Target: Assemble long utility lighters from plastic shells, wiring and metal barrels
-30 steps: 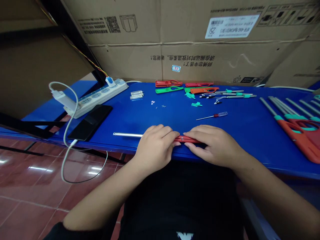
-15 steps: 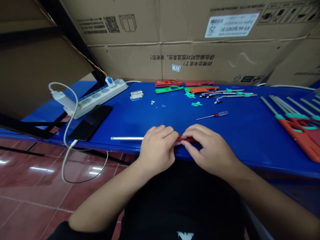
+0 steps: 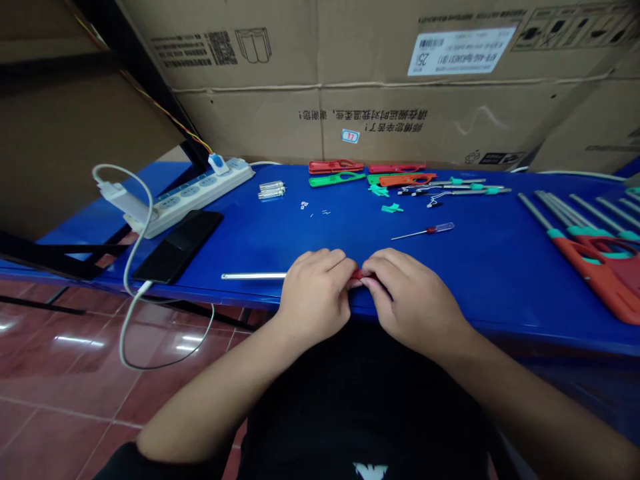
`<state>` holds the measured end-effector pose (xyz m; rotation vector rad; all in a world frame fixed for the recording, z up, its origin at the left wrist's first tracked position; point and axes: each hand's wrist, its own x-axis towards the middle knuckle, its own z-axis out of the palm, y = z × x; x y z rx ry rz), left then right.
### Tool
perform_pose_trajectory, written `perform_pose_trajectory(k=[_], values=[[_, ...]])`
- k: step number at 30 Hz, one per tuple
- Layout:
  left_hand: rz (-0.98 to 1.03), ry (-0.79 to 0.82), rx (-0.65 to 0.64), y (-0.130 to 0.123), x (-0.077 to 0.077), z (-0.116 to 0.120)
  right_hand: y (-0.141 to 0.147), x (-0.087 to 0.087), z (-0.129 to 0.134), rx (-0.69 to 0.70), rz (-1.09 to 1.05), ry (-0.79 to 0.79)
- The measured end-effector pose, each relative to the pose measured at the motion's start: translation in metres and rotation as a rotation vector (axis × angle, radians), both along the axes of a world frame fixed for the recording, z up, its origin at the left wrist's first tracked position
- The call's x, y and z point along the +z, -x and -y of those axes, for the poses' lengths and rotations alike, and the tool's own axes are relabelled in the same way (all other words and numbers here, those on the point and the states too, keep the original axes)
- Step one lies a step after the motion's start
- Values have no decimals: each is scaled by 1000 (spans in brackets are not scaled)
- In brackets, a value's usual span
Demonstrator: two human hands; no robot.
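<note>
Fingers of my left hand (image 3: 316, 293) are wrapped round a lighter with a red body (image 3: 357, 275) and a long metal tube (image 3: 254, 276) that points left. My right hand (image 3: 413, 293) pinches the red body at its right end, thumb and forefinger together, close to my left fingertips. Most of the red body is hidden by both hands. Beyond the hands lies a small screwdriver (image 3: 423, 232) with a clear and red handle. Tiny white parts (image 3: 304, 205) and short pins (image 3: 326, 212) are further back.
Red, green and orange shells (image 3: 337, 179) lie by the cardboard box (image 3: 270, 123). Assembled lighters (image 3: 595, 260) are at the right. A black phone (image 3: 179, 247) and a power strip (image 3: 193, 197) sit at the left of the blue table (image 3: 475, 280).
My right hand has closed in slightly over the red body, and less of its right end shows. My left hand has hardly moved. The view has shifted a little.
</note>
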<state>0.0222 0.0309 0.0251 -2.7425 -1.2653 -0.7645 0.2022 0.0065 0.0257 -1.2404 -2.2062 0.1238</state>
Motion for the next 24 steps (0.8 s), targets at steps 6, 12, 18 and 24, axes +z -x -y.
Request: perform_pose_trajectory(k=[6, 12, 18, 24], values=[[-5, 7, -14, 3, 1, -2, -18, -5, -6, 11, -103, 74], [-3, -30, -35, 7, 0, 0, -21, -5, -6, 22, -126, 112], [10, -4, -64, 14, 0, 1, -22, -5, -5, 14, -126, 132], [39, 52, -47, 16, 5, -2, -20, -3, -7, 35, -89, 106]])
